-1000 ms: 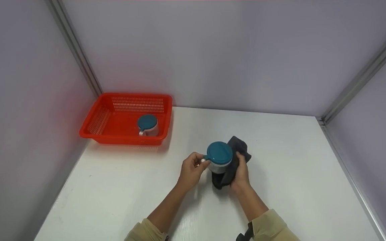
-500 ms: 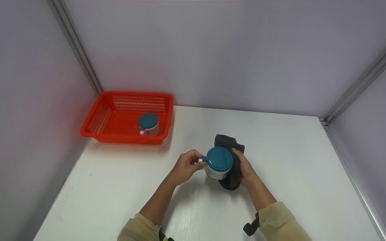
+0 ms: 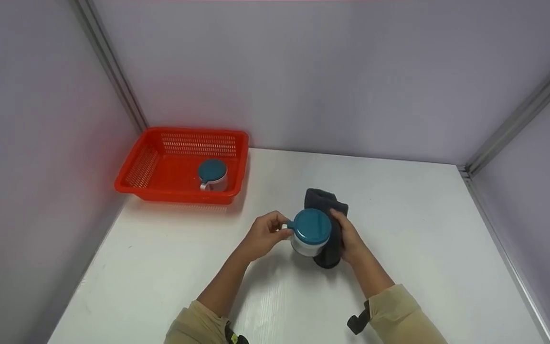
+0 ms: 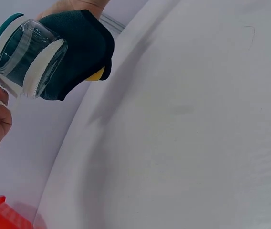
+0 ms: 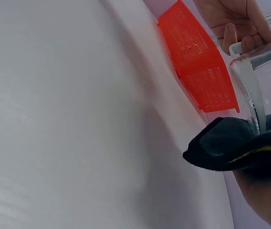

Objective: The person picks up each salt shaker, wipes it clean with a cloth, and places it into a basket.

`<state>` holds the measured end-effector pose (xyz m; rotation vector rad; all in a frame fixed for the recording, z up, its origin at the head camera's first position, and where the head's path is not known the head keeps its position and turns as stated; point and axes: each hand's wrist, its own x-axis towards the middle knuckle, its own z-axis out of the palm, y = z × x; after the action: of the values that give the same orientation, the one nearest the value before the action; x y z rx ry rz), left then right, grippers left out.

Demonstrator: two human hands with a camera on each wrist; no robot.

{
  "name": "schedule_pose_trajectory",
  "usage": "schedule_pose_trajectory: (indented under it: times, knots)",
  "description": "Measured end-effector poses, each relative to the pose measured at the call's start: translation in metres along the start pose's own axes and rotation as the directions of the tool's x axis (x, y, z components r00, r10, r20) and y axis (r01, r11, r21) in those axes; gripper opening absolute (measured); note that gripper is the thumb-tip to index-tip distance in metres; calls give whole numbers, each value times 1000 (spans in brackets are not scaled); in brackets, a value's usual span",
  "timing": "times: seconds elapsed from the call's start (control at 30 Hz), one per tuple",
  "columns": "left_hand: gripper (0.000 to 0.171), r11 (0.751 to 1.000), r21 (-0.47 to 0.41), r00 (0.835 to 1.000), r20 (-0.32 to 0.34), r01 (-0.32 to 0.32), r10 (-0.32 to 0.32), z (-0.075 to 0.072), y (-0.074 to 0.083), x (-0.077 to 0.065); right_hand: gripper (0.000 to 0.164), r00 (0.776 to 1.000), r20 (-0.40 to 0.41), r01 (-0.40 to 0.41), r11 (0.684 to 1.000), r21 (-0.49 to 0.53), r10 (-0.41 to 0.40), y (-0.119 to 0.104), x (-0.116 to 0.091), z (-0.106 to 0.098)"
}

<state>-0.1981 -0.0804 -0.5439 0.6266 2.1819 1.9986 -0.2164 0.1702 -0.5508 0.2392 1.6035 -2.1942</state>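
A clear seasoning jar [image 3: 311, 228] with a teal lid, white bands and a white handle is held above the table. My left hand [image 3: 264, 237] pinches its handle, as the left wrist view also shows with the jar [image 4: 30, 57] tilted. On the other side, my right hand [image 3: 351, 239] grips a dark grey cloth [image 3: 328, 255] pressed along the jar's wall. In the right wrist view the folded cloth [image 5: 240, 148], with a yellow strip at its edge, cups the jar's lower side. Part of my right fingers is hidden behind the cloth.
At the back left of the white table [image 3: 170, 267] stands a red plastic basket [image 3: 174, 196] with slotted walls. Inside it sits a second teal-lidded jar [image 3: 213, 175]. Pale panels [image 3: 303, 76] enclose the table at the back and sides.
The jar has come slightly nearer to me since a second ago. My right hand has shifted the cloth, which now lies more upright along the jar's right side. Little differs from half a second ago.
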Motion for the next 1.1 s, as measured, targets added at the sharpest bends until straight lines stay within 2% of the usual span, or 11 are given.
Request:
schedule_pose_trajectory:
  times: [0.13,0.27,0.37,0.5,0.67,0.83,0.97,1.1]
  knots:
    - [17,1000,-8,998,-64,-9,8,-4,0,0,58,999,10,51,997,51,-51,4,-3,3]
    - [15,1000,10,987,-158,-13,15,-10,1,0,51,992,2,122,992,37,-122,6,-6,7]
    - [14,999,30,971,-236,-18,24,-13,2,0,53,985,-16,169,985,-21,-169,7,-9,12]
    - [13,999,42,937,-349,-16,30,-16,4,1,60,974,-16,224,967,-121,-228,7,-14,17]
    - [14,998,51,894,-446,-30,49,-21,7,1,60,951,22,305,924,-230,-309,6,-16,21]
    - [14,996,61,868,-489,-62,84,-26,9,0,61,927,55,370,880,-299,-371,7,-17,21]
    - [13,995,69,854,-511,-70,96,-31,10,0,60,901,77,421,814,-401,-428,9,-17,20]
    - [14,995,77,843,-530,-63,94,-36,13,-2,60,884,81,435,748,-501,-460,10,-18,18]
